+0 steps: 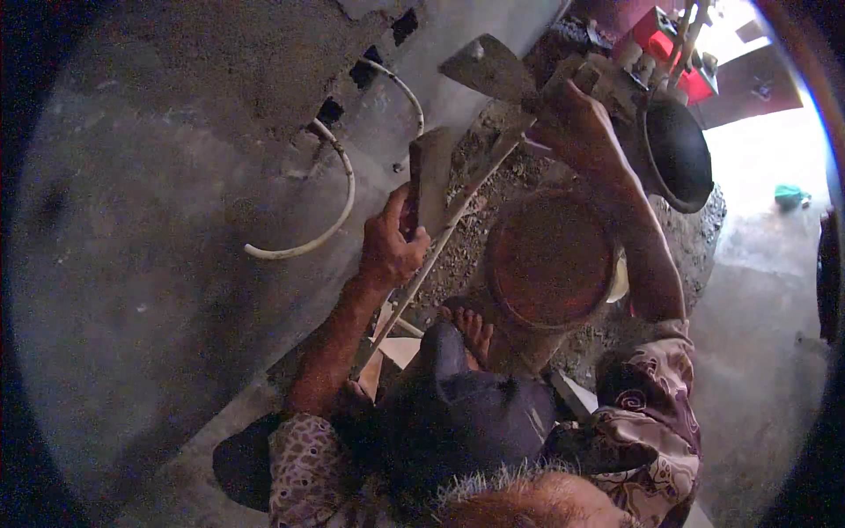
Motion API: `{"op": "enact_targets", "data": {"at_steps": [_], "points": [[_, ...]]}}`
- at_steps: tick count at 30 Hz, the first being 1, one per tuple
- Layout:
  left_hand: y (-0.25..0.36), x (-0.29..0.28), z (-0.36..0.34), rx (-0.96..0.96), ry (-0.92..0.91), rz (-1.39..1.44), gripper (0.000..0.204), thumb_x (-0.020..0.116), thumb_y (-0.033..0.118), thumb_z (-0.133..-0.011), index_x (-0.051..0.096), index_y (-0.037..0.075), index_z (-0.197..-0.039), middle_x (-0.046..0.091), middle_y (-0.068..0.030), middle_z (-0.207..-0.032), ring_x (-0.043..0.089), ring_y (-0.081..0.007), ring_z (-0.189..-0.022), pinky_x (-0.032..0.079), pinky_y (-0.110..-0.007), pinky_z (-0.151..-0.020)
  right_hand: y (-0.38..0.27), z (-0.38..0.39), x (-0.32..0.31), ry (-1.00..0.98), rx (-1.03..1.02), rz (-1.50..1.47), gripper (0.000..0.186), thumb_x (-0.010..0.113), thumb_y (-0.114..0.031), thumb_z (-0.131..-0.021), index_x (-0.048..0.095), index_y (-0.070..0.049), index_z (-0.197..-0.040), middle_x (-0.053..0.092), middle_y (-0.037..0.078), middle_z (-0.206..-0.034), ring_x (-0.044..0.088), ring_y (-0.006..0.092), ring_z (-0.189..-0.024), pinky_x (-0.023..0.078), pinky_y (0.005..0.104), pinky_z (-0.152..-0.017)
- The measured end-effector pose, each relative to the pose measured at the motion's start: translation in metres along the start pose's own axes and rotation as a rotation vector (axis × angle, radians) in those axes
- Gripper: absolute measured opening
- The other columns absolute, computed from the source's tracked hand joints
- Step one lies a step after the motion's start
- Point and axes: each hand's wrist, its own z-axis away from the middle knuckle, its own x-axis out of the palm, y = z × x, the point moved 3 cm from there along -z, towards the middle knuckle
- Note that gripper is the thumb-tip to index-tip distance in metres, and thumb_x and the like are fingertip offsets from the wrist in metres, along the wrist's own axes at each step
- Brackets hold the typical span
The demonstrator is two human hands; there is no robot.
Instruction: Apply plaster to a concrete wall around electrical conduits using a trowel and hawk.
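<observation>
Beside a rough grey wall (194, 167), the left hand (393, 245) has its fingers curled around a flat, wooden-looking block (430, 176). Farther forward, the right hand (576, 128) has its fingers wrapped around a trowel (486, 67), broad blade toward the wall (a round reddish basin (553, 260) sits on rubble (473, 251) nearer the body).

Grey trowel (487, 69), brown swirl-patterned sleeve (647, 387)
</observation>
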Motion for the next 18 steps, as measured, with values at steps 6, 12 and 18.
{"op": "enact_targets", "data": {"at_steps": [6,12,18], "points": [[-0.008,-0.007,-0.007,-0.136,-0.013,0.186,0.056,0.057,0.0,-0.073,0.044,0.002,-0.127,0.064,-0.0167,-0.105,0.064,-0.0269,-0.097,0.049,-0.036,-0.086,-0.011,-0.078,0.026,-0.043,-0.101,0.249,0.021,0.062,-0.008,-0.077,0.055,-0.005,-0.097,0.063,0.017,-0.088,0.062,0.0393,-0.076,0.051,0.0444,-0.064],[-0.015,-0.013,-0.002,-0.059,0.064,0.289,0.058,0.056,-0.001,-0.071,0.044,0.001,-0.127,0.065,-0.0187,-0.106,0.065,-0.0272,-0.1,0.049,-0.036,-0.088,-0.021,-0.117,0.034,0.095,-0.28,0.49,0.02,0.065,-0.014,-0.076,0.058,-0.006,-0.093,0.063,0.018,-0.087,0.062,0.0376,-0.072,0.051,0.0464,-0.062],[-0.009,-0.007,0.002,-0.121,0.037,0.261,0.057,0.056,0.001,-0.071,0.045,0.0,-0.126,0.065,-0.0184,-0.108,0.064,-0.0284,-0.1,0.049,-0.036,-0.088,-0.037,-0.132,0.042,0.002,-0.206,0.645,0.012,0.058,-0.013,-0.076,0.065,-0.008,-0.085,0.06,0.013,-0.081,0.062,0.0301,-0.072,0.05,0.0426,-0.061]]}}
